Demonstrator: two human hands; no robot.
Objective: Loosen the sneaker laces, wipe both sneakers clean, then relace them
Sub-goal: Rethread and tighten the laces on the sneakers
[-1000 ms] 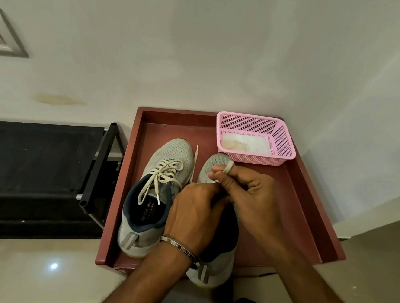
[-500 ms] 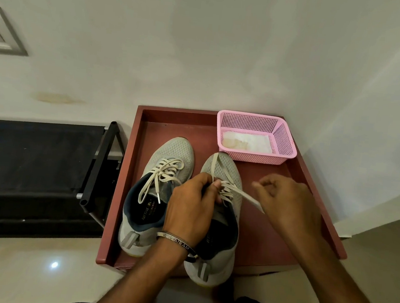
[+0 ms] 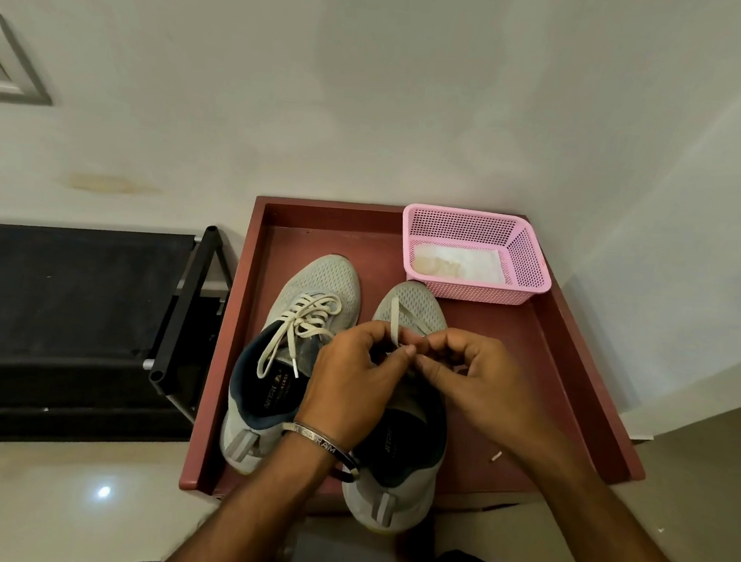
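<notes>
We have both hands over the right sneaker, which lies heel toward us and toe toward the wall, its long axis running straight away from us. The lace sits right at our fingertips: the left hand and the right hand meet above the eyelets, curled fingers pinching the lace between them (which strand each holds we cannot tell). Two loose ends trail forward over the toe, away from the fingers, so any pull has to come back toward us or out to the sides. Neither hand is nearer; they touch thumb to finger. The left sneaker stands just beside it, laced but untied. Both rest in a red tray on a pale floor, with a pink basket at the far right corner, against a plain wall.
</notes>
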